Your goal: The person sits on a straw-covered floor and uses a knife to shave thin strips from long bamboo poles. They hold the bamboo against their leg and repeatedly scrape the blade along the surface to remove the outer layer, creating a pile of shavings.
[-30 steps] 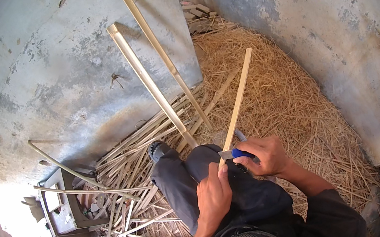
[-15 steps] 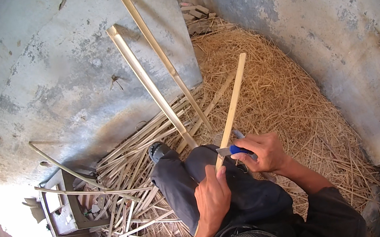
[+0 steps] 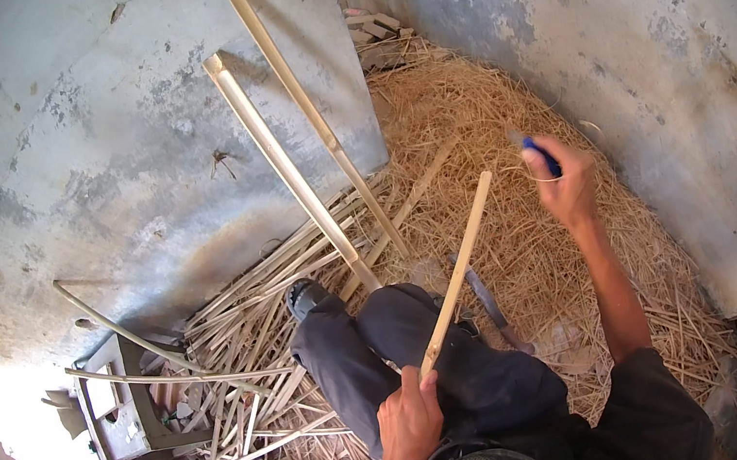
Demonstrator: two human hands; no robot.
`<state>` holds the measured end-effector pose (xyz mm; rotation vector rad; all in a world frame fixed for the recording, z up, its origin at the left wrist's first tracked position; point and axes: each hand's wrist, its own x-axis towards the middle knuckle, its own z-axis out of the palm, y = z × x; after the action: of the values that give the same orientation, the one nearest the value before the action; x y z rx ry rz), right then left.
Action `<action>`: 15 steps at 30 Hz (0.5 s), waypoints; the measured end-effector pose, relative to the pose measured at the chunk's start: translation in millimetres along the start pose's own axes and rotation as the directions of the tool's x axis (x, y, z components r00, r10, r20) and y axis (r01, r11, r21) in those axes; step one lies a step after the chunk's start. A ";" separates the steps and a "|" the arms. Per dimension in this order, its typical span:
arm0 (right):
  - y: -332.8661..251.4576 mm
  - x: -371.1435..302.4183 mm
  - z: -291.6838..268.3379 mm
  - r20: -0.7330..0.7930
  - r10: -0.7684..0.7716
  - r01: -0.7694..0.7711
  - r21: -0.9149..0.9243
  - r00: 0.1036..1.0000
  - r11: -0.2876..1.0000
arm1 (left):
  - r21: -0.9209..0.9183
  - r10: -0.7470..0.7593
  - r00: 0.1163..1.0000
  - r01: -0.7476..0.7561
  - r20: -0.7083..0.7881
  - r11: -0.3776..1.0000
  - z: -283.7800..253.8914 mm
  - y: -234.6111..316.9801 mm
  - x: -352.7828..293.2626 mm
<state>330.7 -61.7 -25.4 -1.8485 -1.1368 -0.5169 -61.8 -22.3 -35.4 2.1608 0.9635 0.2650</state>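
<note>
Lifted away from the bamboo strip [image 3: 456,279], the right hand [image 3: 565,181] is now raised over the straw [image 3: 505,107], its grip closed on a blue-handled knife [image 3: 541,155]. By the left hand [image 3: 410,425], the strip's lower end is held clasped above the lap, angled upward.

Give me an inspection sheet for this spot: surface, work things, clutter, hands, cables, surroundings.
Surface: ground covered in a straw-like shavings heap.
Work things: pale bamboo strip slanting up across the lap; blue-handled knife.
Clutter: pile of split strips at the left; a dark blade-like tool lies on the shavings; two long bamboo poles lean on the wall.
Hands: left hand grips the strip's lower end; right hand is raised clear of the strip, holding the knife.
Cables: nothing seen.
Surroundings: weathered grey wall; grey box-like frame at far left.
</note>
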 end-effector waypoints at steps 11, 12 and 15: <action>-112.5 -81.4 3.6 0.385 -0.177 0.037 0.344 0.906 0.938 | 0.020 0.084 0.990 -0.083 -0.113 0.996 2.9 10.6 34.8; -116.4 -85.9 4.0 0.399 -0.193 0.047 0.347 0.896 0.937 | 0.020 0.090 0.988 -0.089 -0.122 0.996 3.2 12.3 36.5; -120.1 -93.5 5.4 0.359 -0.238 0.094 0.375 0.903 0.922 | 0.021 0.100 0.985 -0.098 -0.141 0.995 5.6 17.2 40.5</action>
<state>180.1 -80.4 -39.1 -1.5842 -1.5613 -0.0133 -21.5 -4.2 -31.5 2.2300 0.9394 0.4676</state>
